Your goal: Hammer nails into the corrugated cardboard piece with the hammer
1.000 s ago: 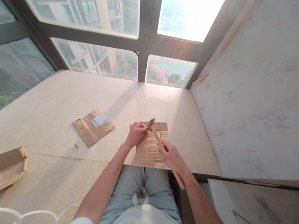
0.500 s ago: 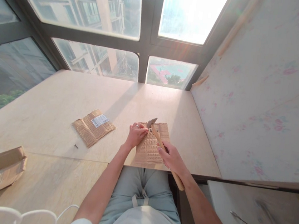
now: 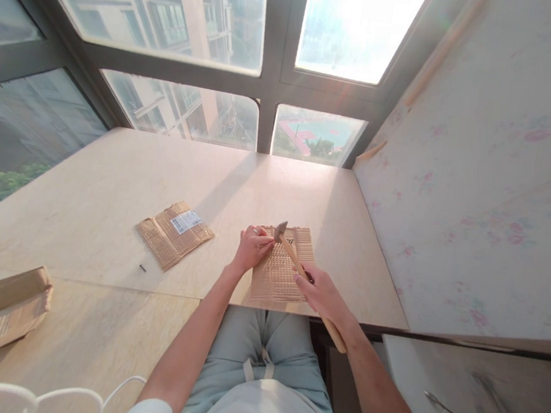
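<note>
A piece of corrugated cardboard (image 3: 281, 275) full of small holes lies at the near edge of the light wooden table (image 3: 169, 174). My right hand (image 3: 321, 292) is closed round the wooden handle of a small hammer (image 3: 287, 245), whose metal head is low over the cardboard's far left corner. My left hand (image 3: 251, 249) rests on the cardboard's left edge, its fingers pinched together just beside the hammer head. Whatever the fingertips pinch is too small to name.
A second cardboard piece with a white label (image 3: 175, 233) lies to the left, with a small dark nail (image 3: 142, 268) near it. A folded cardboard box (image 3: 7, 310) sits at the far left. A floral-papered wall (image 3: 484, 164) rises on the right; windows stand behind the table.
The hammer head rose slightly and has come back down toward the cardboard beside my left fingertips. My left hand has stayed in place.
</note>
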{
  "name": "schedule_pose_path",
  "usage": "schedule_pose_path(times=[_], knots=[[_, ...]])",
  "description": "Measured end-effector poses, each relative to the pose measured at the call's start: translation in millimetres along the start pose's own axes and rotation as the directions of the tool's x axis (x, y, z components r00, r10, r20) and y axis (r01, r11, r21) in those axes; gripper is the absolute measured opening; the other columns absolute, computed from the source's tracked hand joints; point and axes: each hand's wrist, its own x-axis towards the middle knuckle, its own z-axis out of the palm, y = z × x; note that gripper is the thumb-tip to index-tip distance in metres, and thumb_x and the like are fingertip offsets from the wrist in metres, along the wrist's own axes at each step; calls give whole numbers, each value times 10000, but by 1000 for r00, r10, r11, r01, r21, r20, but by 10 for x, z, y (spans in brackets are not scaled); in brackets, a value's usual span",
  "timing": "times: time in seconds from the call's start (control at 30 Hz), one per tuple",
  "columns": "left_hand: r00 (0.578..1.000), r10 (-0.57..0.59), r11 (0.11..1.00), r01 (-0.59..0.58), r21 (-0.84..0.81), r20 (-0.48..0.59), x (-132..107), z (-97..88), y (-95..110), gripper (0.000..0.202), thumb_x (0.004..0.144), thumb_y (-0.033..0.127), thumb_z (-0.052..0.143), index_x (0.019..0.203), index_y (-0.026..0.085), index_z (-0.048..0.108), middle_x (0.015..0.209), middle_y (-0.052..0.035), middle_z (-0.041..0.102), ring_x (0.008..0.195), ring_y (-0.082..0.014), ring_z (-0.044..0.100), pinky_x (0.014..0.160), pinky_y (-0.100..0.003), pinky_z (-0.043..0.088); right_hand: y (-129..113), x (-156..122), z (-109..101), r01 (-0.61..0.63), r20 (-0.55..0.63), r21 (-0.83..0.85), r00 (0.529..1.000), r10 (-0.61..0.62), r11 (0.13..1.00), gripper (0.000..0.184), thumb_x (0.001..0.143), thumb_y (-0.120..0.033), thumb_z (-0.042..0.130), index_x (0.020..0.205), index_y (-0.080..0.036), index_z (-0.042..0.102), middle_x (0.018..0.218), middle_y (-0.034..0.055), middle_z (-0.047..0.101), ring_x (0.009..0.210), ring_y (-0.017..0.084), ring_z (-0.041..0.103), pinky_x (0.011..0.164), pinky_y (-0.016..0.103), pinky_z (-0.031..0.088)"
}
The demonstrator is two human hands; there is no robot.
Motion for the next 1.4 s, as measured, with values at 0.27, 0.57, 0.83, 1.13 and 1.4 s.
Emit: schedule_pose_path(times=[0.27, 0.57, 0.83, 1.13, 1.4], knots=[[997, -71, 997, 71, -40, 6, 16, 3, 18, 150, 861, 362, 645, 840, 297, 778, 899, -42, 680, 959, -228, 542, 868, -427, 375, 14, -36, 20, -6, -36, 74, 999, 8, 997, 246, 856, -370, 536, 988, -184, 629, 498, -79, 446, 354, 85, 363, 346, 201, 260], [991, -135, 987, 133, -89, -24, -15, -32, 109, 138, 827, 357, 687, 911, 277, 762, 968, -48, 706, 1014, -249, 566, 922, -466, 378, 119, -160, 22, -38, -9, 167, 999, 40, 985, 309, 882, -398, 532, 1081, -169, 588, 529, -89, 429, 321, 67, 346, 304, 189, 299], [917, -191, 980, 157, -123, -349, -375, -450, -211, 226, 879, 305, 551, 996, 197, 710, 1033, -76, 708, 1032, -221, 604, 978, -390, 423, 164, -268, -56, -36, -80, 233, 995, 56, 972, 318, 858, -410, 557, 1039, -150, 582, 474, -113, 389, 291, 49, 313, 285, 173, 239], [555, -548, 616, 774, 146, -625, -1679, -1234, -1276, 348, 788, 313, 512, 1001, 106, 695, 963, -173, 689, 976, -304, 607, 971, -451, 403, 374, -306, -132, -43, -166, 325, 981, 102, 945, 422, 819, -490, 618, 1061, -146, 598, 392, -120, 399, 268, 57, 294, 278, 171, 249], [513, -676, 415, 858, 302, -528, -1969, -1319, -1273, 393, 853, 371, 532, 1077, 105, 714, 1075, -191, 656, 1003, -320, 573, 860, -401, 449, 374, -301, -137, -50, -201, 395, 970, 139, 918, 506, 751, -514, 717, 1066, -138, 595, 373, -118, 400, 274, 58, 305, 290, 176, 290]])
